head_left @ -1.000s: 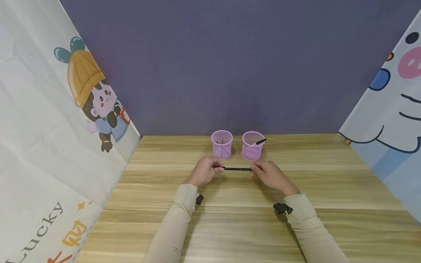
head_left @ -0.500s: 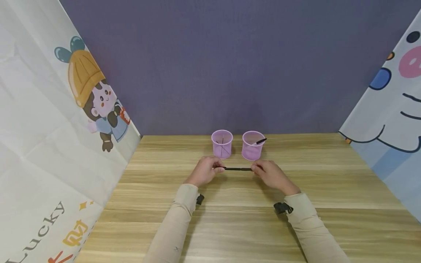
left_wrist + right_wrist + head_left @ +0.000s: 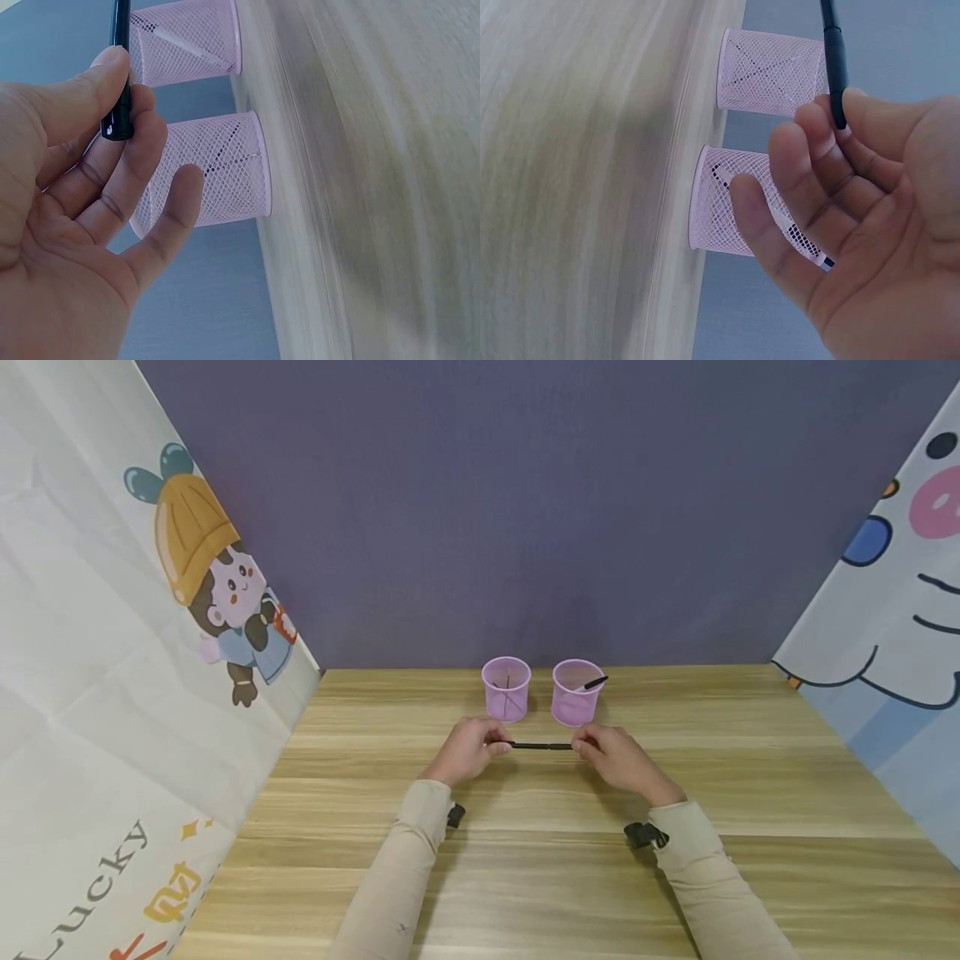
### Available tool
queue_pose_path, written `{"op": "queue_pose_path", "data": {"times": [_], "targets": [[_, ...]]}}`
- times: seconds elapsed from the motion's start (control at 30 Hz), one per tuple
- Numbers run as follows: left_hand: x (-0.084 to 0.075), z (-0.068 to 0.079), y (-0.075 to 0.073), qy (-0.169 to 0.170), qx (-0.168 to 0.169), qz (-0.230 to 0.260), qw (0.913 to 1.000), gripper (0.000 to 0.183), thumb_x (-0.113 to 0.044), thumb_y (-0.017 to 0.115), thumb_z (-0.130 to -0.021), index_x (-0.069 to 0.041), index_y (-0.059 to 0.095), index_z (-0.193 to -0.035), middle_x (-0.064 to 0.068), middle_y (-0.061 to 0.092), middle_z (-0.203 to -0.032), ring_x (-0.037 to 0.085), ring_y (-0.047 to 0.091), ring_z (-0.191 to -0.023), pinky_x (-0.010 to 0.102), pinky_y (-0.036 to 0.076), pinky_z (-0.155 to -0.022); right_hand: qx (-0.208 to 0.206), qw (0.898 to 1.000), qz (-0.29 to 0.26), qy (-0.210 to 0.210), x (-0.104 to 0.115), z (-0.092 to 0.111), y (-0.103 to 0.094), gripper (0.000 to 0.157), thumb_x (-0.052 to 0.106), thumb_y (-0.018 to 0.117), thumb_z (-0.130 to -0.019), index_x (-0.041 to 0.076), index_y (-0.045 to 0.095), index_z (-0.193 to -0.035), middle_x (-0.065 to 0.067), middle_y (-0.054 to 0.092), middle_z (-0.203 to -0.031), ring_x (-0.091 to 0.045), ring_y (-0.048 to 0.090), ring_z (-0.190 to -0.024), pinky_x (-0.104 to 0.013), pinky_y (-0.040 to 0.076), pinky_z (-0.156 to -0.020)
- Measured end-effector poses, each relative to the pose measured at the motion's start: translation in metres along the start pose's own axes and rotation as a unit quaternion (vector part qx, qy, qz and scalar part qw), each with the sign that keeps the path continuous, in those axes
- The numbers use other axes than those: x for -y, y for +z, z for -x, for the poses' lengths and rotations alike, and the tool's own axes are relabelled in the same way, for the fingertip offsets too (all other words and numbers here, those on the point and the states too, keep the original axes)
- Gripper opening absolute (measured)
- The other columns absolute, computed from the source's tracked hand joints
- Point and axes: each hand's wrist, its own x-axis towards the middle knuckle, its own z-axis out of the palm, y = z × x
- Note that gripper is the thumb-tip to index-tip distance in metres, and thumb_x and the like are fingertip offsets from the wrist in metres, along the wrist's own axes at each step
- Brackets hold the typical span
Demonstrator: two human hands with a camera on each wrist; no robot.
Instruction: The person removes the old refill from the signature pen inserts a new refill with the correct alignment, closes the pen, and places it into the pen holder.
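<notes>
A slim black pen (image 3: 534, 746) is held level between the two hands, above the table. My left hand (image 3: 467, 750) pinches one end between thumb and fingers; in the left wrist view the pen's blunt end (image 3: 118, 124) pokes out below the thumb. The opposite end, tapered in the right wrist view, is pinched by my right hand (image 3: 618, 762). Just beyond stand two pink mesh cups. Thin dark sticks (image 3: 507, 700) cross inside the left cup (image 3: 491, 703). A white pen with a black end (image 3: 595, 683) leans in the right cup (image 3: 567, 710), its black end over the rim.
The cups stand upright near the back of the wood-grain table (image 3: 525, 877), against a dark blue-grey backdrop (image 3: 525, 510). Cartoon-printed white sheets hang at the left (image 3: 90, 627) and right (image 3: 885, 668). Dark straps (image 3: 645, 836) circle the wrists.
</notes>
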Motion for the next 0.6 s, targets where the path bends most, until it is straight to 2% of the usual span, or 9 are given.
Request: {"op": "queue_pose_path", "data": {"times": [0.23, 0.6], "targets": [[0.0001, 0.0003, -0.0012, -0.003, 0.004, 0.000, 1.0000, 0.006, -0.017, 0.075, -0.093, -0.012, 0.075, -0.096, -0.002, 0.073, -0.088, 0.008, 0.064, -0.081, 0.028, 0.054, -0.079, -0.005, 1.000, 0.001, -0.005, 0.0008, 0.0000, 0.0017, 0.008, 0.011, 0.062, -0.101, 0.006, 0.067, -0.098, 0.000, 0.064, -0.080, -0.009, 0.052, -0.070, -0.025, 0.045, -0.065], [-0.0007, 0.0003, -0.0012, -0.004, 0.006, 0.005, 1.0000, 0.006, -0.017, 0.075, -0.092, -0.012, 0.075, -0.095, -0.002, 0.073, -0.088, 0.007, 0.063, -0.079, 0.026, 0.054, -0.077, 0.000, 1.000, -0.006, -0.006, 0.0004, -0.0010, 0.0009, 0.004, 0.008, 0.064, -0.100, 0.005, 0.065, -0.101, -0.001, 0.066, -0.084, -0.011, 0.055, -0.075, -0.026, 0.048, -0.066]]}}
